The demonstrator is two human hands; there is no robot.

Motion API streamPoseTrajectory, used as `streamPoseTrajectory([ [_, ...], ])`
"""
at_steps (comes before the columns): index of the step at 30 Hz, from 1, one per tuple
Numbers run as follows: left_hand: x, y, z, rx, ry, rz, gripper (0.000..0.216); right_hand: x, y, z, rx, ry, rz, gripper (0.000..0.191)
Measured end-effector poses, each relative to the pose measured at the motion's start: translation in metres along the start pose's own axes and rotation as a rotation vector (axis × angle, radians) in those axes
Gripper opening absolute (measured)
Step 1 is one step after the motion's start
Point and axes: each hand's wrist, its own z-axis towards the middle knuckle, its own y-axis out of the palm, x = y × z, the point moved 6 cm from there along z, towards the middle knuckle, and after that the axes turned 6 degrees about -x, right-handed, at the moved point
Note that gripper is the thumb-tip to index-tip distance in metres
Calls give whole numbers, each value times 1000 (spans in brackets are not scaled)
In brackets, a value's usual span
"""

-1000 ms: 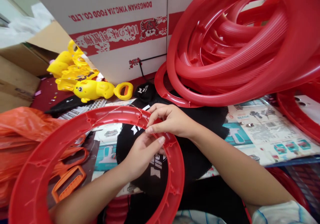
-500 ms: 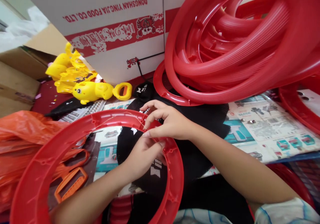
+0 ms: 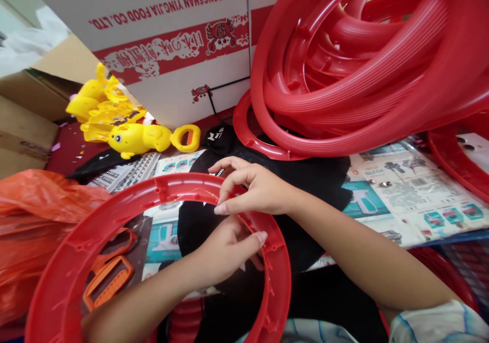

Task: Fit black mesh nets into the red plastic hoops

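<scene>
A large red plastic ring point(image 3: 162, 189), its ribbed hollow side facing up, is tilted in front of me. My left hand point(image 3: 231, 246) reaches through the ring's middle and grips its right inner edge, thumb on top and fingers partly hidden below. Over the upper right part of the rim is my right hand point(image 3: 254, 187), with thumb and bent fingers close together. What lies between those fingertips, if anything, is too small to make out. Black mesh fabric point(image 3: 317, 190) with white print lies under the hands.
Stacked red rings point(image 3: 355, 93) fill the back right, before a white carton point(image 3: 171, 37). Yellow animal-shaped toy parts point(image 3: 141, 138) lie at the left back. An orange plastic bag point(image 3: 38, 231) and orange handles point(image 3: 109, 282) are on the left. Printed card sheets point(image 3: 412, 195) cover the table.
The red ring has shifted right and slightly down. My left hand has moved right with it, its thumb now further along the inner edge. My right hand has barely moved.
</scene>
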Motion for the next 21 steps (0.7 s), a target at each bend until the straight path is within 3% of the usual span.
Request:
streamPoseTrajectory([
  [4,-1,-1,0,-30,5,42,25,2,-2,1,-11,18,13,13],
  [10,1,4,-5,-127,59,-27,27,8,-2,2,-117,53,207,13],
  [12,3,9,-7,-181,112,-152,30,5,-4,2,-93,19,243,14],
  [16,8,20,-8,-361,275,-386,59,-1,-6,0,-32,-44,374,13],
  [21,10,10,-9,-324,354,-478,54,-9,-11,-2,125,-140,420,15],
])
